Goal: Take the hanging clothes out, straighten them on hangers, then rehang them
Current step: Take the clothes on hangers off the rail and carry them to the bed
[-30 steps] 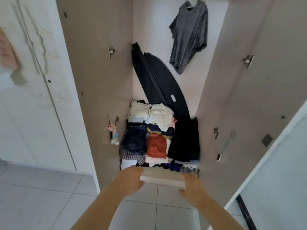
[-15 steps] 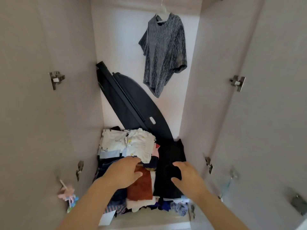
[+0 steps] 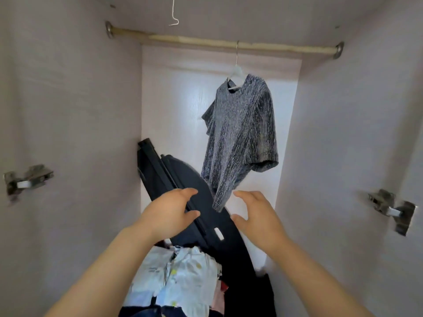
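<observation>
A grey speckled T-shirt [image 3: 240,138] hangs crooked on a white hanger [image 3: 235,75] from the wardrobe rod [image 3: 183,40]. Its hem droops to a point between my hands. My left hand [image 3: 170,212] reaches up below and left of the hem, fingers loosely spread, holding nothing. My right hand [image 3: 257,213] is raised just right of the hem, fingers relaxed and empty. Neither hand touches the shirt.
A black folded board-like object [image 3: 180,179] leans against the back wall behind my hands. A pile of folded clothes [image 3: 180,277] fills the wardrobe floor. Door hinges [image 3: 27,178] [image 3: 393,208] jut from both side walls. A bare wire hook [image 3: 174,12] hangs above the rod.
Both hands have risen from the folded pile toward the shirt's hem. My view has tilted up, bringing the rod and hanger into sight.
</observation>
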A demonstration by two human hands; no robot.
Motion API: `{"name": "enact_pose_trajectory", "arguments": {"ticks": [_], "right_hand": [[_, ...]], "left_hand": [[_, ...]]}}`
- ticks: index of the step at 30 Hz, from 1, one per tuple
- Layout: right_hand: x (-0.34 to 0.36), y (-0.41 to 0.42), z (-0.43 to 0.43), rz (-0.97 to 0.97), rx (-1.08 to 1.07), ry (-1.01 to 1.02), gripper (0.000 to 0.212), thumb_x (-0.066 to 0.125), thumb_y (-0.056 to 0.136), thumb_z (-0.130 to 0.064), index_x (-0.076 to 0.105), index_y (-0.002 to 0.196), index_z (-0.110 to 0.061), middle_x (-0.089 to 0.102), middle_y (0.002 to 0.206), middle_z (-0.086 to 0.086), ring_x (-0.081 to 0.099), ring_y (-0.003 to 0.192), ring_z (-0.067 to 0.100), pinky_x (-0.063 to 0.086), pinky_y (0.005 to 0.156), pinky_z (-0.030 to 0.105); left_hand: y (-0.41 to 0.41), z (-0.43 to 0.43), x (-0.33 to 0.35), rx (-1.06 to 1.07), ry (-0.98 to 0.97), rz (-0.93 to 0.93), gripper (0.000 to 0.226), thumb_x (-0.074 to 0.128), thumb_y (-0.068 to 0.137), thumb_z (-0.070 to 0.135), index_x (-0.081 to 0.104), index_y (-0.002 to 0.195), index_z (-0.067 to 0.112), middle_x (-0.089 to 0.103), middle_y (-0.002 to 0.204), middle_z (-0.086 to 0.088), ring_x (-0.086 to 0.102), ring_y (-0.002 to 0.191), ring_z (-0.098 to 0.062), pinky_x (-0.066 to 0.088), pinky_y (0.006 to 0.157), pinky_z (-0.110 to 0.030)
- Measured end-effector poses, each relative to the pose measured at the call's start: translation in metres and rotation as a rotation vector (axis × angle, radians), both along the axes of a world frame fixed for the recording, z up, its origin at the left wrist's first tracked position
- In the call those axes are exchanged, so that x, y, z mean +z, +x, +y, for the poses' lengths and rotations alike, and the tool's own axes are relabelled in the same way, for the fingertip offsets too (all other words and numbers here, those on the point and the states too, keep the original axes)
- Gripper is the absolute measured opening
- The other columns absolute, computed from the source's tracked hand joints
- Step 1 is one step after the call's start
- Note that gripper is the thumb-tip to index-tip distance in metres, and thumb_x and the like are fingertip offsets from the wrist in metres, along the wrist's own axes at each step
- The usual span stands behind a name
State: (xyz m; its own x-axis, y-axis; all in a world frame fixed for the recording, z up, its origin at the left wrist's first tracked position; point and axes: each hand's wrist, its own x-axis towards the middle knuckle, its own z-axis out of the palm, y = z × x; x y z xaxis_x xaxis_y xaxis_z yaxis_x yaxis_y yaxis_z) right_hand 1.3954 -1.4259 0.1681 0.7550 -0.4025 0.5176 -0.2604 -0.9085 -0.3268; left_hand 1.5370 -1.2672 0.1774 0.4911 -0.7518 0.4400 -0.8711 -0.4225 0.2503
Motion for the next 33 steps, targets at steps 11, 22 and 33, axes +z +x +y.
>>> {"name": "enact_pose_trajectory", "arguments": {"ticks": [11, 22, 33], "right_hand": [[0.145, 0.115, -0.045, -0.283, 0.046, -0.290, 0.056, 0.060, 0.088, -0.021, 0.038, 0.139, -0.021, 0.037, 0.138, 0.002, 0.037, 0.127, 0.017, 0.025, 0.101, 0.020], [0.234, 0.185, -0.118, -0.357, -0.267, -0.519, 0.051, 0.057, 0.088, -0.019, 0.042, 0.137, -0.018, 0.042, 0.135, 0.008, 0.039, 0.123, 0.028, 0.035, 0.101, 0.041], [0.270, 0.219, -0.206, -0.347, -0.410, -0.586, 0.051, 0.047, 0.094, -0.031, 0.033, 0.141, -0.016, 0.045, 0.135, 0.010, 0.047, 0.119, 0.029, 0.036, 0.098, 0.041]], "left_hand": [[0.104, -0.062, 0.124, -0.043, -0.242, -0.176, 0.058, 0.053, 0.089, 0.040, 0.031, 0.141, 0.028, 0.050, 0.132, 0.004, 0.048, 0.117, -0.014, 0.038, 0.096, -0.026], [0.176, -0.119, 0.191, -0.070, -0.237, -0.284, 0.059, 0.054, 0.089, 0.041, 0.032, 0.141, 0.023, 0.049, 0.134, -0.002, 0.047, 0.120, -0.021, 0.040, 0.099, -0.033], [0.203, -0.164, 0.218, 0.024, -0.192, -0.359, 0.062, 0.055, 0.088, 0.041, 0.031, 0.141, 0.022, 0.046, 0.137, -0.006, 0.045, 0.124, -0.023, 0.039, 0.100, -0.032]]}}
